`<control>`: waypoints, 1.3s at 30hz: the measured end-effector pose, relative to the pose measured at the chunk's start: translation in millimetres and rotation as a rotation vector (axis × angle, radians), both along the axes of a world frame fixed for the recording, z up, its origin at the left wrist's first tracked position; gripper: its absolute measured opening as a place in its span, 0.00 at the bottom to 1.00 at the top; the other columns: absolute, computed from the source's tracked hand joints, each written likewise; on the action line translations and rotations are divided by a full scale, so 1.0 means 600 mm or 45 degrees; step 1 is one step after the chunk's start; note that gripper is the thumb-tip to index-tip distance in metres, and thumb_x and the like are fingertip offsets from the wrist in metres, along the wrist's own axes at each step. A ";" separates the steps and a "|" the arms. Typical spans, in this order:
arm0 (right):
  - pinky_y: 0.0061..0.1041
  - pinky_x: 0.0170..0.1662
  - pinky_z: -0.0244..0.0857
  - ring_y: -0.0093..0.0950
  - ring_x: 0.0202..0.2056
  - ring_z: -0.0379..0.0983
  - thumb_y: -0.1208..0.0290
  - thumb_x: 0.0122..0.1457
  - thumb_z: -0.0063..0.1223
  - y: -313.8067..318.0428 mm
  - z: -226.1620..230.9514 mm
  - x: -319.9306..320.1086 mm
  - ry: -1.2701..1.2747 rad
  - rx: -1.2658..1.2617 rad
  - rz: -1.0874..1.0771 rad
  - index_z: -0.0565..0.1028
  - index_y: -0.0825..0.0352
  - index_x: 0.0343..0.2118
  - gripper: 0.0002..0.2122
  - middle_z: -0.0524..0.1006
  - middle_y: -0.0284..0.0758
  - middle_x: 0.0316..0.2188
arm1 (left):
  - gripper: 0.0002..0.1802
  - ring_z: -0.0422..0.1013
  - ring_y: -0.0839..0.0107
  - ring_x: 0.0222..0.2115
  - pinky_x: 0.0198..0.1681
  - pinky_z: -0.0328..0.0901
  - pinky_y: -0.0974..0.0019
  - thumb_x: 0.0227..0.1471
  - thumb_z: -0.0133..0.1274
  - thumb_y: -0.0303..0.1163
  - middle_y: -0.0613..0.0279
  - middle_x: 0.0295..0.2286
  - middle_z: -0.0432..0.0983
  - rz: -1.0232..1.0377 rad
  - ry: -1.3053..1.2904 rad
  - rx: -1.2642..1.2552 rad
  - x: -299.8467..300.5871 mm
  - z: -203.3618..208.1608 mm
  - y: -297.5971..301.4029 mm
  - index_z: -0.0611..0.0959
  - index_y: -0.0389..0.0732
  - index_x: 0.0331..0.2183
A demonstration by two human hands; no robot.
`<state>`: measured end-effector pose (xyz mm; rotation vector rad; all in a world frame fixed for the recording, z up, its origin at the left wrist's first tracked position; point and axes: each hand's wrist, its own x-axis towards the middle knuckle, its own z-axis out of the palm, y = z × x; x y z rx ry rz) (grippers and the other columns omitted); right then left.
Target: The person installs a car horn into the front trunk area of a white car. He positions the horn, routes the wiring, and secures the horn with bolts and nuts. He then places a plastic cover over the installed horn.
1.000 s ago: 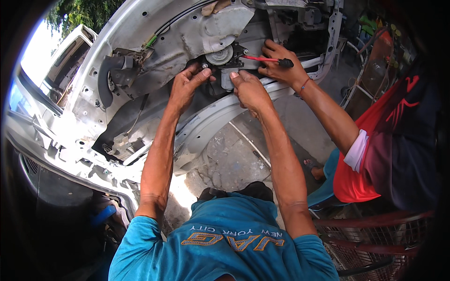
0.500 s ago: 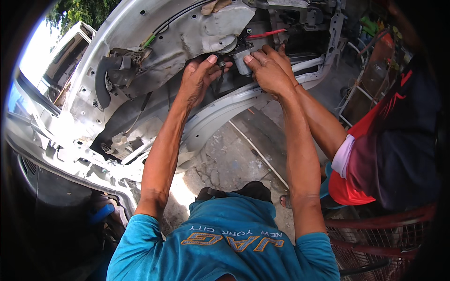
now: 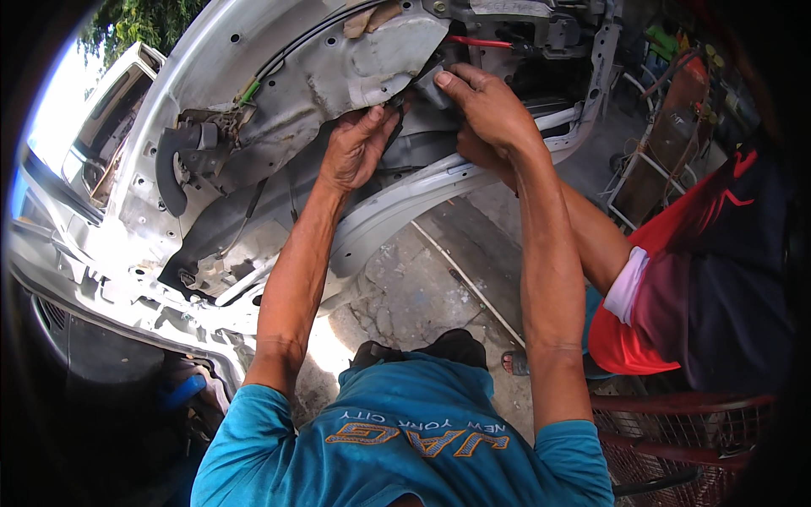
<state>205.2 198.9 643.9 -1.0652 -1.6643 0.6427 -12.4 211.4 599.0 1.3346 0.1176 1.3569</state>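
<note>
I have the right hand (image 3: 497,110) gripping the grey housing (image 3: 435,89), thumb on its face, tilted at the opening in the white vehicle panel (image 3: 346,80). My left hand (image 3: 359,150) curls at the panel's edge; from here I cannot tell whether its fingers grip anything.

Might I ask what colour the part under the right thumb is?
The part is grey, best seen in the head view.
</note>
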 end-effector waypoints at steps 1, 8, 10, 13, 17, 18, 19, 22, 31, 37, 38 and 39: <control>0.35 0.52 0.66 0.43 0.51 0.74 0.50 0.61 0.53 -0.001 0.003 0.002 0.027 -0.021 0.024 0.74 0.71 0.53 0.27 0.77 0.51 0.49 | 0.34 0.60 0.54 0.61 0.68 0.47 0.47 0.59 0.56 0.35 0.50 0.57 0.66 0.005 0.004 -0.011 0.002 0.001 -0.002 0.63 0.31 0.60; 0.33 0.50 0.66 0.41 0.47 0.76 0.53 0.61 0.54 -0.008 0.024 0.003 0.014 -0.055 0.050 0.75 0.71 0.52 0.25 0.79 0.49 0.45 | 0.31 0.65 0.56 0.58 0.62 0.59 0.54 0.59 0.56 0.38 0.50 0.53 0.70 0.220 0.381 -0.016 -0.035 0.004 0.002 0.68 0.32 0.58; 0.33 0.49 0.67 0.41 0.46 0.77 0.53 0.61 0.54 -0.007 0.029 0.006 -0.098 0.007 -0.009 0.75 0.71 0.51 0.25 0.80 0.49 0.44 | 0.30 0.66 0.55 0.57 0.61 0.61 0.55 0.59 0.56 0.39 0.50 0.52 0.72 0.221 0.413 0.016 -0.032 0.012 -0.005 0.70 0.33 0.57; 0.34 0.48 0.68 0.41 0.45 0.77 0.53 0.61 0.53 0.004 0.024 0.009 -0.057 -0.031 0.072 0.77 0.70 0.50 0.24 0.80 0.50 0.42 | 0.30 0.67 0.52 0.56 0.61 0.61 0.52 0.58 0.56 0.37 0.50 0.52 0.72 0.123 0.343 -0.027 -0.019 0.030 -0.029 0.69 0.32 0.57; 0.30 0.46 0.67 0.33 0.40 0.76 0.55 0.62 0.54 0.000 0.028 0.006 -0.069 0.017 0.016 0.78 0.70 0.47 0.21 0.81 0.44 0.38 | 0.30 0.67 0.48 0.55 0.62 0.61 0.47 0.57 0.55 0.33 0.49 0.53 0.70 0.020 0.278 0.005 -0.019 0.029 -0.016 0.69 0.31 0.57; 0.33 0.47 0.67 0.38 0.41 0.77 0.54 0.62 0.54 -0.004 0.034 0.008 -0.083 0.032 0.009 0.78 0.70 0.47 0.22 0.81 0.47 0.39 | 0.30 0.67 0.47 0.56 0.62 0.60 0.47 0.56 0.55 0.32 0.49 0.53 0.70 0.004 0.254 -0.017 -0.016 0.028 -0.010 0.69 0.31 0.57; 0.35 0.48 0.68 0.42 0.43 0.78 0.53 0.61 0.54 -0.004 0.038 0.010 -0.094 0.049 0.001 0.78 0.70 0.48 0.23 0.80 0.50 0.41 | 0.30 0.67 0.47 0.56 0.62 0.59 0.46 0.56 0.54 0.31 0.49 0.53 0.70 -0.012 0.231 -0.036 -0.012 0.028 -0.005 0.68 0.30 0.57; 0.33 0.45 0.69 0.37 0.40 0.79 0.52 0.59 0.56 0.006 0.025 0.006 0.028 0.112 0.017 0.78 0.69 0.47 0.23 0.81 0.47 0.37 | 0.31 0.66 0.46 0.57 0.64 0.58 0.45 0.56 0.54 0.31 0.48 0.54 0.70 0.046 0.151 -0.006 0.004 0.024 -0.012 0.66 0.29 0.58; 0.18 0.23 0.63 0.19 0.24 0.70 0.47 0.60 0.57 -0.027 -0.037 -0.032 0.631 -0.215 0.062 0.73 0.79 0.40 0.29 0.71 0.32 0.21 | 0.24 0.68 0.53 0.55 0.66 0.51 0.41 0.55 0.53 0.27 0.54 0.49 0.74 -0.147 -0.224 -0.039 0.030 -0.018 0.022 0.71 0.32 0.53; 0.13 0.16 0.50 0.12 0.18 0.56 0.50 0.63 0.54 -0.018 -0.038 -0.039 1.303 -0.350 0.601 0.69 0.62 0.33 0.18 0.59 0.22 0.19 | 0.17 0.72 0.58 0.51 0.64 0.55 0.38 0.56 0.54 0.25 0.59 0.45 0.77 -0.163 -0.171 -0.067 0.030 -0.012 0.017 0.76 0.36 0.48; 0.14 0.16 0.49 0.12 0.18 0.55 0.50 0.63 0.54 -0.015 -0.040 -0.043 1.389 -0.328 0.627 0.68 0.60 0.34 0.17 0.58 0.21 0.19 | 0.17 0.72 0.58 0.51 0.63 0.56 0.38 0.56 0.54 0.25 0.59 0.44 0.77 -0.155 -0.120 -0.076 0.027 -0.007 0.011 0.76 0.37 0.48; 0.14 0.17 0.50 0.13 0.18 0.55 0.51 0.63 0.54 -0.011 -0.041 -0.048 1.446 -0.345 0.653 0.68 0.60 0.34 0.16 0.58 0.22 0.19 | 0.18 0.71 0.58 0.52 0.63 0.57 0.37 0.56 0.55 0.24 0.59 0.45 0.77 -0.097 -0.082 -0.086 0.023 -0.004 0.008 0.75 0.37 0.49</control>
